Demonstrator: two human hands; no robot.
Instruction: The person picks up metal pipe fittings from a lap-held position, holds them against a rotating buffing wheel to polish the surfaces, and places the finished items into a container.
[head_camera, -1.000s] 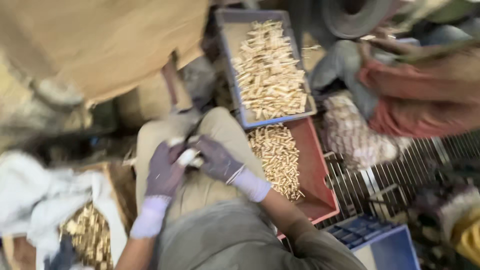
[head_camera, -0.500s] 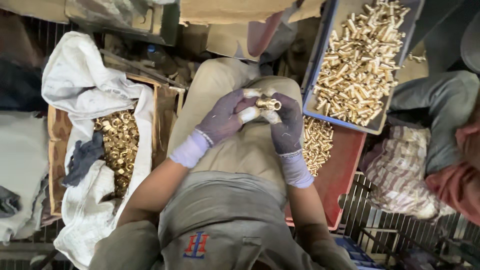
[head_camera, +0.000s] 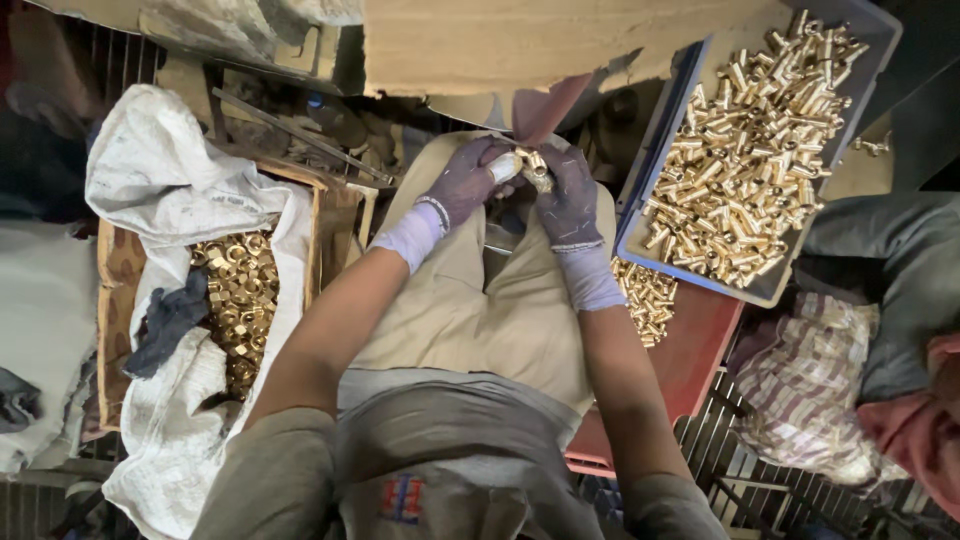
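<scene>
Head view, left to right. Item: white sack (head_camera: 170, 190) lining a wooden box (head_camera: 118, 270), holding loose brass nuts (head_camera: 238, 300); a dark rag (head_camera: 165, 320) lies on the sack's edge.

Item: my left hand (head_camera: 462, 185), gloved in grey, fingers closed on a small brass fitting (head_camera: 534, 172) above my knees. My right hand (head_camera: 572, 195), also gloved, pinches the same fitting from the other side; the two hands meet on it.

Handling, as I judge it: solid metal, stiff, heavy for its bulk, smooth and inclined to slip. I would grip it across the body rather than the ends. Not fragile.

Item: red tray (head_camera: 700, 350) by my right thigh, with a short heap of brass pieces (head_camera: 642, 300).

Item: grey-blue plastic bin (head_camera: 690, 110), tilted over the red tray, filled with brass tubular parts (head_camera: 750, 170).

Packages: plain brown cardboard (head_camera: 540, 40) along the top; no label legible. Striped cloth (head_camera: 810, 390) at far right.
</scene>
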